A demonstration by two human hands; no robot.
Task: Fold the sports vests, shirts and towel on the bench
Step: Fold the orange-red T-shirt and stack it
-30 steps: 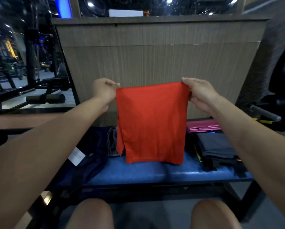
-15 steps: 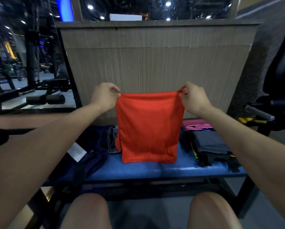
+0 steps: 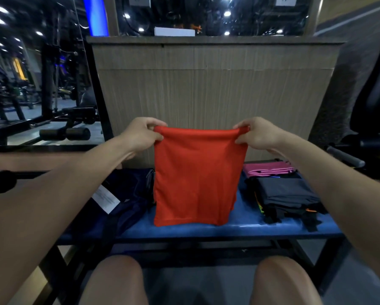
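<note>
A red garment, folded into a tall rectangle, hangs upright over the blue bench, its bottom edge touching or nearly touching the pad. My left hand pinches its top left corner and my right hand pinches its top right corner. A crumpled dark navy garment with a white label lies on the bench to the left. On the right sits a folded stack: dark grey clothes in front, a pink piece behind.
A wooden panel wall rises right behind the bench. Gym machines with padded rollers stand at the left. A black seat and a metal bar are at the right. My knees are below the bench's front edge.
Both hands have lowered the red garment toward the bench, and its bottom edge has come down to the pad. The grip on both top corners is unchanged.
</note>
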